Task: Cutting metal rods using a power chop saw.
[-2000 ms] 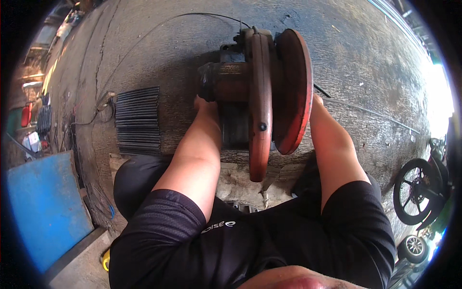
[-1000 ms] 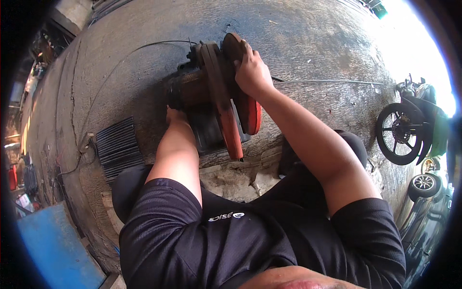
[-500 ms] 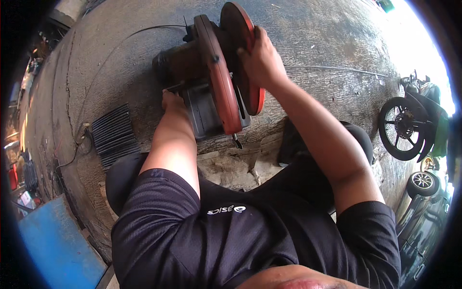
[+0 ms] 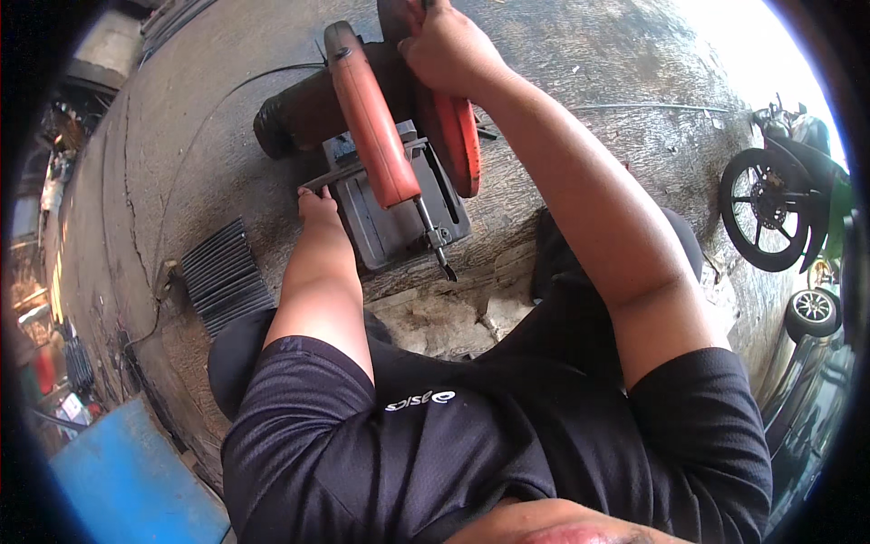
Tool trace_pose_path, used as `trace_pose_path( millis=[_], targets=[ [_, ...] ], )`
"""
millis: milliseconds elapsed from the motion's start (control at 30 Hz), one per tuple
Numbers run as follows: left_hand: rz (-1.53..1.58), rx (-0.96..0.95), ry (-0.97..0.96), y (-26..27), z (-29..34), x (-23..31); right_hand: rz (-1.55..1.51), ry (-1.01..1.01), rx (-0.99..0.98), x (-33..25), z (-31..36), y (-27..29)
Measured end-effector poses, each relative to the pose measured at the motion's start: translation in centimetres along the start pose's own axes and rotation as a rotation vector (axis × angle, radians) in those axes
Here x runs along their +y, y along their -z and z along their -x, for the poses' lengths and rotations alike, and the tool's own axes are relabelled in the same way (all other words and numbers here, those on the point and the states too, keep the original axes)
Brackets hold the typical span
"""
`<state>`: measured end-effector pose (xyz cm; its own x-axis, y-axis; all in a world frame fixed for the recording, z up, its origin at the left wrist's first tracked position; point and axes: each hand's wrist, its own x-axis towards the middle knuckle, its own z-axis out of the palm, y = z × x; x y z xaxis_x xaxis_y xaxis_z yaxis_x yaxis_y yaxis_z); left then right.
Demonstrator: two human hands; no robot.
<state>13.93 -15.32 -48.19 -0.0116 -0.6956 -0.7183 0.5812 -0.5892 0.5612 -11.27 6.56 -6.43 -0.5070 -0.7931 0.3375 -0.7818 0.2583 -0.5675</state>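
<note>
A cut-off saw (image 4: 379, 136) with a red handle, a dark cylindrical motor and a grey metal base (image 4: 372, 227) stands on the ground before me. My right hand (image 4: 451, 53) is closed on the upper part of its red round guard (image 4: 467, 150), at the far side. My left hand (image 4: 317, 207) is at the left edge of the base, fingers closed round the end of a thin flat bar (image 4: 349, 174) lying across it. Whether that bar is part of the saw cannot be made out. A screw clamp (image 4: 433, 238) sits on the near right of the base.
A stack of dark ribbed strips (image 4: 227, 279) lies by my left knee. A thin cable (image 4: 195, 113) runs over the concrete to the saw. A blue panel (image 4: 136, 471) is at lower left. A motorcycle (image 4: 770, 204) and a car (image 4: 811, 399) stand at right.
The saw's handle and motor have swung up and to the left, showing more of the base. My right hand has gone up and left with the guard. My left hand stays at the base's edge.
</note>
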Motion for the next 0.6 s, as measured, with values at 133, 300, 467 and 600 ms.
trace_pose_path(
  millis=[133,300,467,600],
  targets=[
    [0.091,0.093,-0.075,-0.1,-1.7,-0.7,-0.073,0.017,0.056,-0.2,0.7,0.4],
    [0.148,-0.041,0.086,-0.4,-0.9,0.1,-0.135,-0.211,-0.009,0.0,0.3,0.1],
    [0.114,0.003,-0.050,0.2,-2.1,-0.6,-0.146,-0.174,-0.002,0.2,0.4,0.0],
    [0.052,-0.085,-0.108,1.0,-4.9,-1.5,-0.175,-0.149,0.009,0.2,0.3,0.0]
  ],
)
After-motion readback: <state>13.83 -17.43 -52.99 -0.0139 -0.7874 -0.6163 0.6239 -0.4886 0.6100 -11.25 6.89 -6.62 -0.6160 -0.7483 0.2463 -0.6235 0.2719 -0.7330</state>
